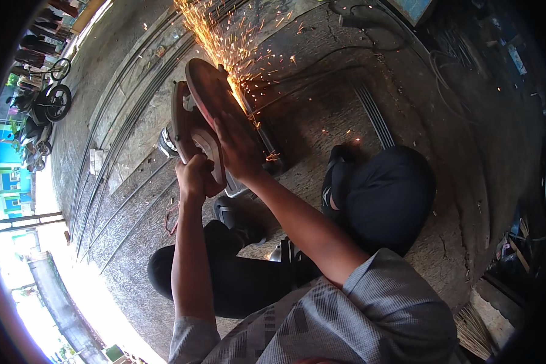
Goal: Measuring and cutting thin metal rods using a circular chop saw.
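Note:
My left hand (194, 174) is wrapped round the D-shaped handle of a cut-off saw (207, 91) with a worn reddish guard. Against the side of that guard lies my right hand (239, 151), its fingers stretched out and pointing away from me. A stream of orange sparks (209, 30) shoots forward from the saw's right side. Beneath the sparks, a dark metal bar (267, 138) is partly visible beside the saw. The cutting point itself is hidden by the guard and my right hand.
Long thin metal rods (130, 121) run along the concrete floor to the left. A short bundle of bars (375, 115) lies beyond my right knee. A dark cable (321, 67) crosses the floor ahead. Motorcycles (51, 104) stand at the far left, and bristles (474, 330) show at lower right.

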